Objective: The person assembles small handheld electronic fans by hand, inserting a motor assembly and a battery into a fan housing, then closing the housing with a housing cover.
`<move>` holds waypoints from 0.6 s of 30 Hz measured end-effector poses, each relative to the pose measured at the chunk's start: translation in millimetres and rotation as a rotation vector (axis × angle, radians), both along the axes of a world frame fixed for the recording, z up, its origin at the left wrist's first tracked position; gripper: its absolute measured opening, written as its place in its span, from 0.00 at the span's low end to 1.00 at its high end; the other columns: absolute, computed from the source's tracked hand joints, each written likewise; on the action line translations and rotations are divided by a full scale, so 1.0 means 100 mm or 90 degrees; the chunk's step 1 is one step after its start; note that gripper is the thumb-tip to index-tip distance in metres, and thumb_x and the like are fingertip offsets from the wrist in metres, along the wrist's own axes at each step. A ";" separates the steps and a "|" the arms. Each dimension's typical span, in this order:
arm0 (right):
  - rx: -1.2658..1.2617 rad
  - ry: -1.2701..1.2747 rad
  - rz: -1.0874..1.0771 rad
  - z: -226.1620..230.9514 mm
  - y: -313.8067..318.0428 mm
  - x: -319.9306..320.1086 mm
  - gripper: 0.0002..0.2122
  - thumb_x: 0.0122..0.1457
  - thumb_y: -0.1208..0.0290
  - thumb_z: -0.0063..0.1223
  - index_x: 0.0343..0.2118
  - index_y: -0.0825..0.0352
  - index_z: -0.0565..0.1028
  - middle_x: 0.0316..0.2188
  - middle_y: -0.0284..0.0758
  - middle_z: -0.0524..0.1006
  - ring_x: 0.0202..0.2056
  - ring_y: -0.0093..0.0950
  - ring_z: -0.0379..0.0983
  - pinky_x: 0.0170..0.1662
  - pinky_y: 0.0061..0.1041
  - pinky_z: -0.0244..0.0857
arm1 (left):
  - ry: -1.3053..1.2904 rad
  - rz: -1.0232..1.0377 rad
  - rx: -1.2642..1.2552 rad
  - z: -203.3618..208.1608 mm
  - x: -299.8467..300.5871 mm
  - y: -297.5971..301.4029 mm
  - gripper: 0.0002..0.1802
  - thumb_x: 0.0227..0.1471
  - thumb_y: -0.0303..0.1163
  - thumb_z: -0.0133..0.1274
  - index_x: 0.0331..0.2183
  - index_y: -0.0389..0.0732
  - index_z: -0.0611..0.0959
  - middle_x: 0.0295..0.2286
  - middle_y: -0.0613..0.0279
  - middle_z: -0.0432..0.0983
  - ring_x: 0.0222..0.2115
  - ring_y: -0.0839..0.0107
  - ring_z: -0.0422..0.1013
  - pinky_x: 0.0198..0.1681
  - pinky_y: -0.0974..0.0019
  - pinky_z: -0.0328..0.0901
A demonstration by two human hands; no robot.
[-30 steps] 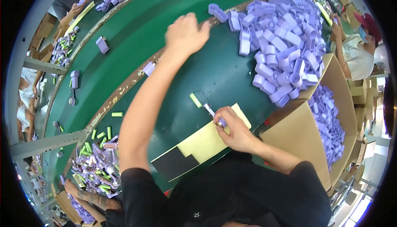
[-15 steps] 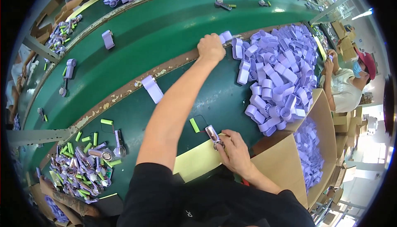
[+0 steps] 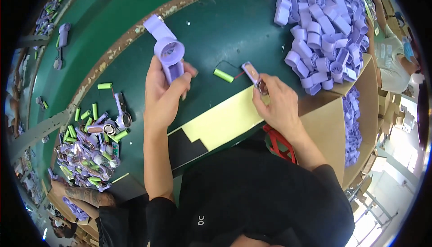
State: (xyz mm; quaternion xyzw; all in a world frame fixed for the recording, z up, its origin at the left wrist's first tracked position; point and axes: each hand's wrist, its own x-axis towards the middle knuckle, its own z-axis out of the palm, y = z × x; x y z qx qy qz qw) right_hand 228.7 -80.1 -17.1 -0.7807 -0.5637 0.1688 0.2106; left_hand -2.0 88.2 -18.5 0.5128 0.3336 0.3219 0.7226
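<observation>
My left hand (image 3: 163, 95) is closed around the handle of a purple fan housing (image 3: 174, 70), its round ring end pointing away from me and its hollow side showing. Just beyond it, another purple housing (image 3: 159, 29) lies by the worktop's far rim. With its fingers, my right hand (image 3: 280, 105) grips a slim purple fan insert (image 3: 250, 70) with a round metal motor at its near end. Thin wires link that insert to a green cylindrical battery (image 3: 223, 75) resting on the green worktop. Under the right hand sits a pale yellow sheet (image 3: 225, 116).
A heap of purple housings (image 3: 321, 35) covers the right side, beside a cardboard box (image 3: 324, 134) holding more. To the left lies a pile of fan inserts with batteries (image 3: 90, 152). Past the chipped rim (image 3: 121, 44) runs a green belt (image 3: 99, 26). A neighbour's tattooed arm (image 3: 87, 195) shows lower left.
My left hand has come back from the far rim near the heap and now holds a housing in front of me. The view has shifted; my right hand keeps hold of the insert.
</observation>
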 end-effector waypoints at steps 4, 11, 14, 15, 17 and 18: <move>-0.024 -0.062 -0.009 -0.01 0.08 -0.02 0.15 0.58 0.67 0.63 0.44 0.68 0.76 0.32 0.39 0.77 0.31 0.39 0.78 0.32 0.37 0.72 | 0.036 0.099 -0.069 -0.12 -0.24 -0.41 0.16 0.66 0.36 0.50 0.50 0.38 0.69 0.32 0.63 0.71 0.25 0.80 0.65 0.26 0.73 0.58; 0.068 0.063 0.021 0.20 0.21 -0.01 0.16 0.54 0.81 0.64 0.47 0.65 0.78 0.44 0.39 0.75 0.36 0.34 0.79 0.40 0.32 0.74 | -0.057 0.127 -0.164 -0.22 -0.45 -0.59 0.30 0.71 0.49 0.38 0.57 0.32 0.74 0.33 0.59 0.74 0.27 0.73 0.68 0.28 0.70 0.60; 0.158 0.016 0.085 0.28 0.26 0.02 0.19 0.51 0.88 0.61 0.46 0.65 0.79 0.49 0.41 0.75 0.43 0.38 0.78 0.44 0.30 0.73 | -0.050 0.147 -0.175 -0.17 -0.40 -0.57 0.26 0.72 0.47 0.40 0.52 0.33 0.76 0.35 0.59 0.76 0.30 0.74 0.71 0.31 0.70 0.63; 0.157 0.016 0.091 0.33 0.29 0.01 0.19 0.51 0.88 0.61 0.46 0.65 0.79 0.49 0.41 0.75 0.43 0.38 0.78 0.44 0.30 0.73 | -0.057 0.139 -0.187 -0.16 -0.38 -0.55 0.23 0.72 0.47 0.41 0.49 0.37 0.77 0.34 0.60 0.77 0.31 0.76 0.71 0.32 0.71 0.64; 0.222 -0.021 0.152 0.48 0.36 0.00 0.18 0.50 0.91 0.59 0.44 0.66 0.80 0.51 0.40 0.76 0.43 0.36 0.78 0.46 0.30 0.74 | -0.057 0.147 -0.190 -0.15 -0.33 -0.55 0.28 0.71 0.47 0.40 0.53 0.30 0.77 0.34 0.58 0.76 0.30 0.74 0.70 0.31 0.70 0.63; 0.247 -0.014 0.188 0.52 0.38 0.01 0.18 0.48 0.94 0.57 0.42 0.68 0.79 0.50 0.45 0.76 0.50 0.39 0.79 0.52 0.31 0.73 | -0.076 0.124 -0.187 -0.18 -0.31 -0.56 0.28 0.71 0.48 0.40 0.51 0.31 0.77 0.34 0.58 0.76 0.30 0.74 0.70 0.31 0.70 0.63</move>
